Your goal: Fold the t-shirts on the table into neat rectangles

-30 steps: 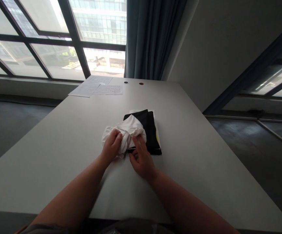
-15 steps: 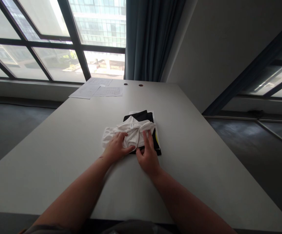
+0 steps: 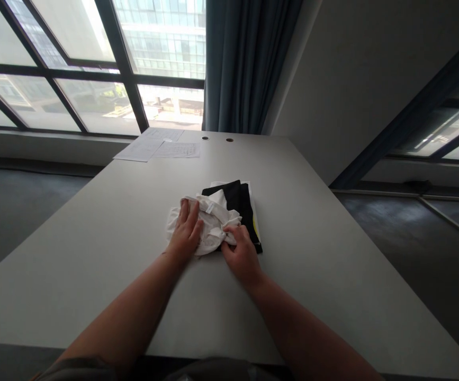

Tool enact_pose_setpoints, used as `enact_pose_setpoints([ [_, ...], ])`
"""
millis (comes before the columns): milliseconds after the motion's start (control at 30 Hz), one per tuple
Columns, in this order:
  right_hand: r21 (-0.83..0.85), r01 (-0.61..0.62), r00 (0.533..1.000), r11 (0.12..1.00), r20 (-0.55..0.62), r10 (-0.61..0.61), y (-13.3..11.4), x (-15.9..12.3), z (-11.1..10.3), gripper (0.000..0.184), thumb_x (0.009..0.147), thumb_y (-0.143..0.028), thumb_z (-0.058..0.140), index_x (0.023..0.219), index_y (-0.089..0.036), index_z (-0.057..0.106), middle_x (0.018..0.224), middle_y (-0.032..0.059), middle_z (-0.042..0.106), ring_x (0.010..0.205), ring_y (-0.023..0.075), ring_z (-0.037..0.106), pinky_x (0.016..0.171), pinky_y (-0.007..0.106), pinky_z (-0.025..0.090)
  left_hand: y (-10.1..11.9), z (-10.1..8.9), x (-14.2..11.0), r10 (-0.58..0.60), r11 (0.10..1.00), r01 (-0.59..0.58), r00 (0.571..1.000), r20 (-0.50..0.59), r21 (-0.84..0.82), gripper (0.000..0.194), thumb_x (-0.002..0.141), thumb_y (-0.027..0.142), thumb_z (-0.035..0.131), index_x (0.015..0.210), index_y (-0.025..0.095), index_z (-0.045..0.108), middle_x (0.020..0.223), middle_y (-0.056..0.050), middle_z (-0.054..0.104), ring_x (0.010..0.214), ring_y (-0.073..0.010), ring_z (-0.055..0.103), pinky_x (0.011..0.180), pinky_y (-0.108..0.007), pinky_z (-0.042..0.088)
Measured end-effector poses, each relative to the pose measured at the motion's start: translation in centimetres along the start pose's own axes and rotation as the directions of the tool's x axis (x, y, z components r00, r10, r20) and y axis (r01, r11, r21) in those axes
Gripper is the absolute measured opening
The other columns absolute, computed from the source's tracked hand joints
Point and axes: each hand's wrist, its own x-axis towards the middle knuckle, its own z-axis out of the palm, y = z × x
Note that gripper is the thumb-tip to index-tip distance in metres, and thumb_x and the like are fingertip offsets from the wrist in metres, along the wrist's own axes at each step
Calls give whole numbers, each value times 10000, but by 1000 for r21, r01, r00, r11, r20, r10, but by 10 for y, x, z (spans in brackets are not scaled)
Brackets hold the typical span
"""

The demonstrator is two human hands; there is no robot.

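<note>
Cloth (image 3: 212, 221) under left hand (image 3: 185, 234)

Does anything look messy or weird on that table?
Yes, the white cloth looks messy: it's crumpled under the left hand and right hand, lying lopsided, partly over the flatter black cloth and partly past its left side. The papers at the table's far end overlap unevenly. I see no spill.

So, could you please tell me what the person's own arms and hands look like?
The left hand and right hand wear no gloves, and no rings that I can make out. The left forearm and right forearm are bare, with no watch or band visible. Dark cloth, perhaps a sleeve, shows by the left one near the bottom edge.
</note>
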Motion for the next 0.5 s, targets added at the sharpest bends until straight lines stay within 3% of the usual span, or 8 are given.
enact_pose_setpoints([
  [133, -5, 53, 998, 999, -16, -53, -2, -1, 0, 213, 859, -158, 597, 1051, -238, 643, 1062, 69, 564, 958, 225, 643, 876, 338, 552, 0, -9, 6, -75, 995, 91, 965, -250, 52, 815, 941, 385, 647, 1643, 184, 285, 1730, -133, -180, 1585, -372, -121, 1289, -529, 149],
  [267, 50, 110, 991, 993, -86, -105, -2, -3, 0, 154, 893, -177, 595, 1034, -234, 619, 1114, 88, 573, 989, 215, 643, 847, 320, 556, -8, -23, 15, -108, 981, 157, 928, -357, 111, 637, 914, 332, 686, 1504, 176, 507, 1746, -127, -86, 1594, -377, -115, 1294, -533, 133],
  [367, 106, 131, 983, 986, -144, -115, 2, -5, 2, 147, 927, -198, 574, 1067, -241, 592, 1183, 109, 610, 995, 212, 656, 821, 323, 571, -18, -24, 22, -144, 973, 200, 918, -370, 116, 350, 933, 319, 643, 1234, 142, 669, 1727, -156, 102, 1602, -382, -12, 1285, -531, 165],
  [433, 137, 135, 979, 981, -168, -111, 6, -7, 3, 153, 946, -211, 560, 1093, -252, 581, 1262, 118, 628, 995, 212, 670, 800, 331, 582, -24, -22, 24, -148, 980, 187, 915, -375, 71, 220, 962, 317, 574, 1072, 158, 679, 1609, -179, 368, 1558, -355, 228, 1253, -503, 258],
  [500, 170, 138, 976, 976, -193, -105, 9, -8, 4, 156, 964, -236, 556, 1119, -258, 570, 1317, 124, 634, 940, 200, 686, 748, 325, 590, -30, -24, 25, -158, 986, 163, 907, -390, -19, 216, 999, 341, 486, 962, 191, 637, 1269, -141, 634, 1300, -281, 547, 1134, -436, 422],
])
